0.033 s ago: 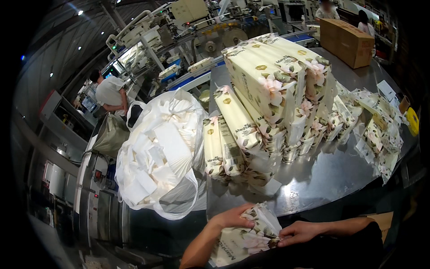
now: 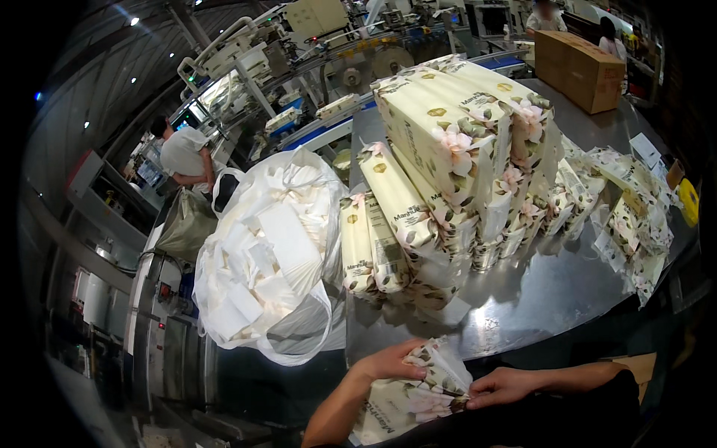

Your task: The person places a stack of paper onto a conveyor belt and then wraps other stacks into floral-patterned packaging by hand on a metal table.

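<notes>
Hands meet at the lower edge of the view, both on one cream floral-printed plastic tissue pack (image 2: 407,396) held low in front of the person, just below the near rim of the shiny metal surface (image 2: 538,299). The left hand (image 2: 388,362) curls over the pack's upper left end, its grip closed on the crinkled wrapper. The right hand (image 2: 504,387) pinches the pack's right end, fingertips pressed into the gathered film.

On the surface beyond stands a tall stack of matching cream floral tissue packs (image 2: 448,149), with flat empty floral wrappers (image 2: 631,216) strewn to its right. A large white plastic bag stuffed with white tissue sheets (image 2: 269,254) hangs just beside the surface's left edge. A brown cardboard box (image 2: 579,67) sits at the far end, and another person in a white top (image 2: 183,153) bends over well off to the left.
</notes>
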### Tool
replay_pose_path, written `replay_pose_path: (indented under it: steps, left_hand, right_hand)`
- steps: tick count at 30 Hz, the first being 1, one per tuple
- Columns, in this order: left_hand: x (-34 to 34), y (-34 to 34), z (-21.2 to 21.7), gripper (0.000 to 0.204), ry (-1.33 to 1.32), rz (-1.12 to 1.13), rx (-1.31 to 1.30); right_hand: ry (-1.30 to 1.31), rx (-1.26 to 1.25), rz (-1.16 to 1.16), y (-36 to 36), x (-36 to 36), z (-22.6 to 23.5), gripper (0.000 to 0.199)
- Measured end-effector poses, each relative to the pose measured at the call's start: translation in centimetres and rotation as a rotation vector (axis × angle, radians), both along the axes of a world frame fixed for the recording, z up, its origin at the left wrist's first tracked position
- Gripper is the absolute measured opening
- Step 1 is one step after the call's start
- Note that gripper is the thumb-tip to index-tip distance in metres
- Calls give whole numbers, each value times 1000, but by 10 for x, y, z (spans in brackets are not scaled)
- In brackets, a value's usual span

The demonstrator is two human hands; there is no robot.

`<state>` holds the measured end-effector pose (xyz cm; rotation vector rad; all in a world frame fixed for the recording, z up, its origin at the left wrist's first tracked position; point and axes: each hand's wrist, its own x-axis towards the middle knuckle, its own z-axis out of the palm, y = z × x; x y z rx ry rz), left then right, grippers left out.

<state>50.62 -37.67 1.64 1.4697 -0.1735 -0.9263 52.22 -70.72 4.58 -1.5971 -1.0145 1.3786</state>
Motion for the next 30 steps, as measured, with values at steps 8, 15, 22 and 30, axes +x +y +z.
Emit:
replay_pose_path:
  steps: [8, 15, 22, 30]
  left_hand:
    - [-9, 7, 1, 66, -19, 31, -22]
    - [17, -18, 21, 61, -114, 61, 40]
    - [32, -93, 41, 63, -102, 414, 79]
    - [110, -216, 20, 76, -438, 880, -228]
  right_hand:
    - [-87, 3, -15, -53, -5, -10, 38]
    - [332, -78, -861, -94, 16, -74, 34]
    - [524, 309, -1114, -136, -33, -132, 41]
    - [76, 120, -629, -230, 28, -155, 98]
